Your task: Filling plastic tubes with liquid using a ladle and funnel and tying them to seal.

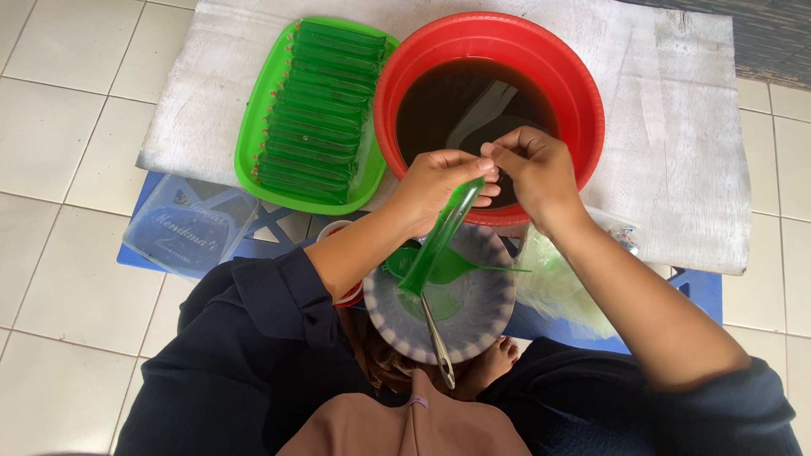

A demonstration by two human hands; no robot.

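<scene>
My left hand (pixel 435 187) and my right hand (pixel 532 169) meet above the near rim of a red basin (pixel 583 101) of dark liquid. Both pinch the top end of a long thin plastic pouch (pixel 439 241) filled with green liquid, which hangs slanting down to the left. Below it sits a grey patterned bowl (pixel 486 317) with a green funnel (pixel 456 266) and a metal spoon (pixel 438 342) in it. Left of the basin, a green tray (pixel 253 127) holds several filled green pouches laid in a row.
A white board (pixel 676 135) carries the basin and tray over a blue stool (pixel 701 287). A clear plastic lid (pixel 186 224) lies at left, a bundle of clear plastic bags (pixel 553 283) at right. Tiled floor surrounds everything. A bare foot (pixel 498 355) shows under the bowl.
</scene>
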